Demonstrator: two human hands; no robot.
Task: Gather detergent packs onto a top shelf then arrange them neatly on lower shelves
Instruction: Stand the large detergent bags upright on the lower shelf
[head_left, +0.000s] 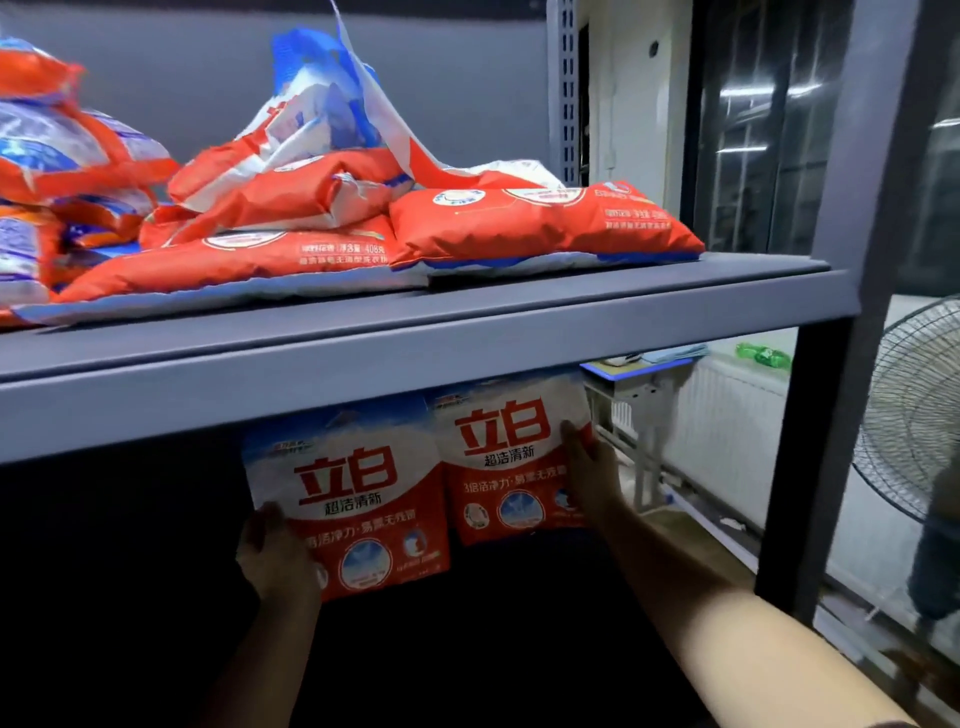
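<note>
Two detergent packs stand upright side by side under the grey top shelf (415, 338), tops tucked right up behind its front lip, with dark open room to their left and the black corner post (810, 467) just off to the right. Left hand (278, 558) has its fingers wrapped round the lower-left corner of the left pack (348, 499), while the right hand (592, 467) lies with straight fingers pressed against the right edge of the right pack (511, 457). Both are red and white with big red characters; a loose heap of packs (291, 208) lies flat on the top shelf, some hanging over its front edge.
</note>
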